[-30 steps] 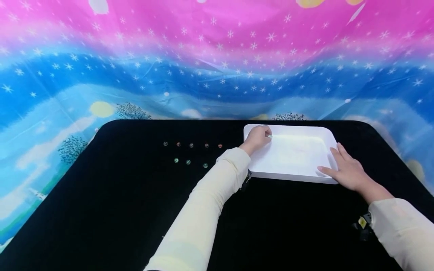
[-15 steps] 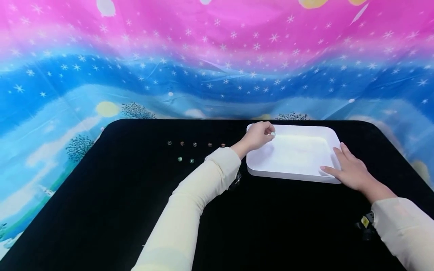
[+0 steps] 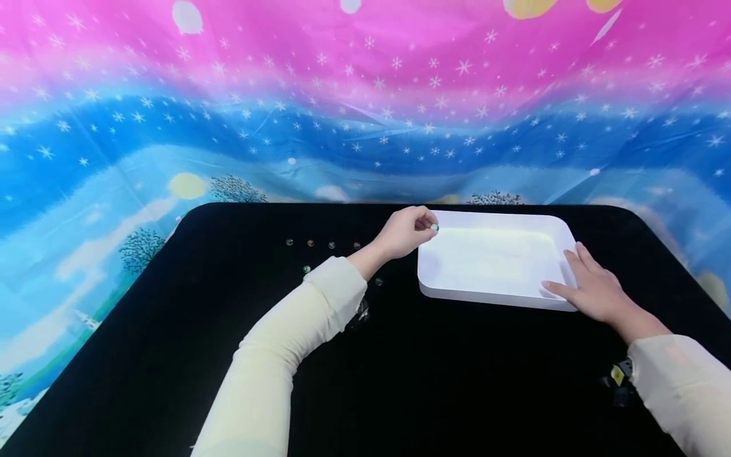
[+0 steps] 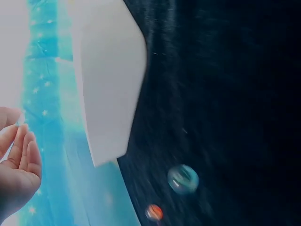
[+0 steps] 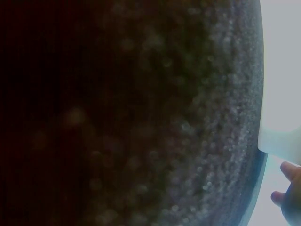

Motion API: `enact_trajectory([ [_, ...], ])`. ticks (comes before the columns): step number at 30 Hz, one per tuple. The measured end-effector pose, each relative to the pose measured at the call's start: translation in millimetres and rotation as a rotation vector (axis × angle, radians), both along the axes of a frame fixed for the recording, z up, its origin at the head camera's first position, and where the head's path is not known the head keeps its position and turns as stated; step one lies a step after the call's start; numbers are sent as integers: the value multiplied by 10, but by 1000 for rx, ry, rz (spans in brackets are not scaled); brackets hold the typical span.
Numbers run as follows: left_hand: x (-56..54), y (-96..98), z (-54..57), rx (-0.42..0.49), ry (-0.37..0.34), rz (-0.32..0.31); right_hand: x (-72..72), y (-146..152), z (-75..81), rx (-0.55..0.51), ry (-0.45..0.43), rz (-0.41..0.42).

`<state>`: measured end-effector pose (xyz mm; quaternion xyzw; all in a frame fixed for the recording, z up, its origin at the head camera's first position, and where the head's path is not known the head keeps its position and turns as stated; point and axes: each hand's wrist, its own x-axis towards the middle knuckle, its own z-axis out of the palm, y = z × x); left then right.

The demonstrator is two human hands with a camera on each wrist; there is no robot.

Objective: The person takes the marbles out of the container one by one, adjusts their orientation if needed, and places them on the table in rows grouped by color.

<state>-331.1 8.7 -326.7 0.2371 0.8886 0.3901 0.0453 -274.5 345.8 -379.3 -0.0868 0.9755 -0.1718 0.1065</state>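
In the head view, my left hand pinches a small greenish glass marble between thumb and fingertips. That hand is over the left rim of a shallow white tray. My right hand lies along the tray's right side, thumb over the near rim and fingers against the side wall. Left of the tray, more marbles lie on the black cloth, among them a clear one and a green one. My left forearm hides part of that group. The left wrist view shows a teal marble and an orange marble.
A black cloth covers the table. Behind its far edge hangs a pink and blue curtain printed with snowflakes. A small black device is strapped below the right sleeve.
My left hand has drawn back leftward from above the tray's inside to its left rim, with the marble still between its fingers. My right hand has stayed on the tray.
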Motion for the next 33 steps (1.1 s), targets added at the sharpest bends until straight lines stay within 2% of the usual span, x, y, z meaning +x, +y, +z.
enact_trajectory([
  [9,81,-352,-47,2,13,70,7,14,-3,-13,1,3],
  [16,188,-596,-12,-10,13,100,5,11,0,-10,-4,1],
  [24,335,-871,24,37,-8,114,-8,41,-2,4,8,7],
  [33,441,-1163,-115,49,-54,153,14,72,-33,-5,1,14],
])
